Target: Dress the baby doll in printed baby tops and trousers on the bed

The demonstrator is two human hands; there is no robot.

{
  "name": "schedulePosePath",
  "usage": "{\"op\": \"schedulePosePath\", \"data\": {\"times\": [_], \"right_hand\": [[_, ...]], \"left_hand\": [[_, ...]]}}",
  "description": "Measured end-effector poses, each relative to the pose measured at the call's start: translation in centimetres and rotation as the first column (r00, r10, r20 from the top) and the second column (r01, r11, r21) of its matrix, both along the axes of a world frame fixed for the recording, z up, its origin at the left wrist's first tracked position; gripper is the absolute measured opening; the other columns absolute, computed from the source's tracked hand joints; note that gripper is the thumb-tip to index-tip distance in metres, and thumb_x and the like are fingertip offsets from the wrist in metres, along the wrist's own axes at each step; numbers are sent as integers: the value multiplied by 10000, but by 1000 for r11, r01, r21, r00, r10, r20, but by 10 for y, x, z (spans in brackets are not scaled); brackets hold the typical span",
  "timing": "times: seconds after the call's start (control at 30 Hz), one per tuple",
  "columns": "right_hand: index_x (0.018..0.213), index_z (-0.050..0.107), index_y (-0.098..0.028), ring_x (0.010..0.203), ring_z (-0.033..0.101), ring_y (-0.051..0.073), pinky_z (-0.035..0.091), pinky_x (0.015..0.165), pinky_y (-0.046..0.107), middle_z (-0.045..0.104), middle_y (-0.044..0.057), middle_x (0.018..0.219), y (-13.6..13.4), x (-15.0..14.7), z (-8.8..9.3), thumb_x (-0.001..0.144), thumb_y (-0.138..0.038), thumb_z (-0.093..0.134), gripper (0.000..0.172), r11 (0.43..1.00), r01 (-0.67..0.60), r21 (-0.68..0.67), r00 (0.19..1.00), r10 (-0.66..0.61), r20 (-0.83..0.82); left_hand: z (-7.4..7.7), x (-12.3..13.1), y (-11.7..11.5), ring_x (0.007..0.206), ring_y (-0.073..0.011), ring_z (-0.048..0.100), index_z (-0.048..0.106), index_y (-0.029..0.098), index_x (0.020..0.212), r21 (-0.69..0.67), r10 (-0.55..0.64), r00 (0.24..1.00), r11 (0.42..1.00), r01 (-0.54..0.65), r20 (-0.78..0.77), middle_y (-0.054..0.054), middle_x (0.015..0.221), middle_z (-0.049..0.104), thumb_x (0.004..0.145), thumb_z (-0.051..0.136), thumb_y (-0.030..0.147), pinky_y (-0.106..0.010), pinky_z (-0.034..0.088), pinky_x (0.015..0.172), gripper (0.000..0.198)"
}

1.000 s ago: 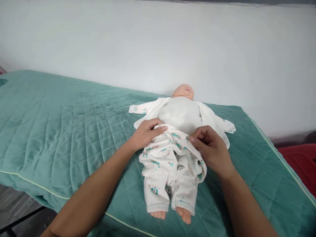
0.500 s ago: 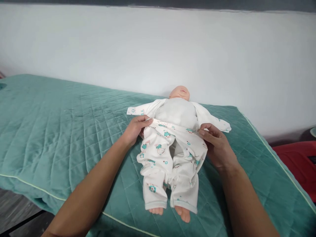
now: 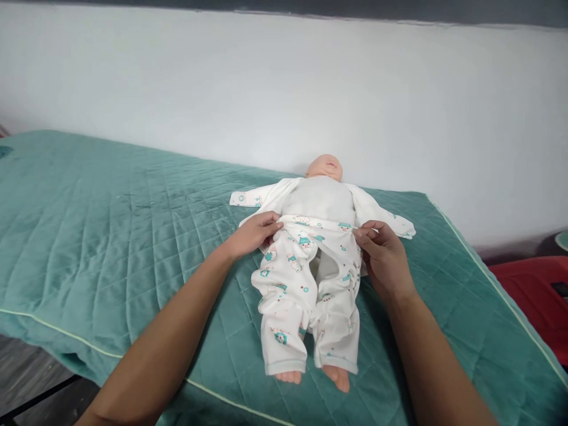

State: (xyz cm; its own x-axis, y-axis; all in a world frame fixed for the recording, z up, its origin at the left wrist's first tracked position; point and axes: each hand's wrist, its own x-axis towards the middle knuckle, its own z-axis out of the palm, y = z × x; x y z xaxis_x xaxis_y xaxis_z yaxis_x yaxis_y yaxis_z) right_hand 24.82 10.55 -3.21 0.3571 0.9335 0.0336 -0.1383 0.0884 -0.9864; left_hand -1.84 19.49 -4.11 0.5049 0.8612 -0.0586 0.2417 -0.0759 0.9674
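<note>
A baby doll [image 3: 326, 167] lies on its back, head toward the wall and feet toward me. White printed pants [image 3: 290, 278] cover its legs up to the belly, with the toes showing below the cuffs. My left hand [image 3: 258, 232] pinches the waistband at its left end. At the right end, the waistband is held between the thumb and fingers of my right hand [image 3: 380, 248]. A white top [image 3: 373, 208] lies spread open behind the doll's light torso, its sleeves out to both sides.
The doll rests on a green quilted cover [image 3: 133, 236] with pale piping at its edges. Behind it rises a white wall [image 3: 266, 89]. A red object [image 3: 536, 296] stands beyond the right edge.
The waistband has shifted right and lies straighter across the belly. My left hand has moved slightly right and down with it. The pants' legs and the feet have shifted a little right.
</note>
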Motion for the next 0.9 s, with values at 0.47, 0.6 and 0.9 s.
{"op": "schedulePosePath", "data": {"times": [0.47,0.6,0.9], "right_hand": [[915,593,-236,703,539,119,419,588,232,600,-24,852,-2,16,6,763,-370,781,277,982,-184,-49,936,191,297],[1013,570,-251,723,546,121,424,577,224,608,-24,896,-7,31,11,793,-331,750,295,926,-337,-169,865,376,333],[873,539,-242,529,496,106,385,460,218,568,-66,668,4,28,-4,680,-198,637,221,944,-104,-313,800,266,537]], "left_hand": [[0,1,-2,622,-121,528,542,202,883,68,-98,986,992,108,-134,23,780,590,807,568,270,-228,402,533,105],[-1,5,-1,581,-133,512,488,216,775,186,5,973,982,40,-231,45,647,534,888,476,342,-249,372,555,169],[-9,19,4,805,-240,627,568,228,1058,479,271,826,878,-2,-495,-49,802,678,907,439,251,-308,377,693,199]]}}
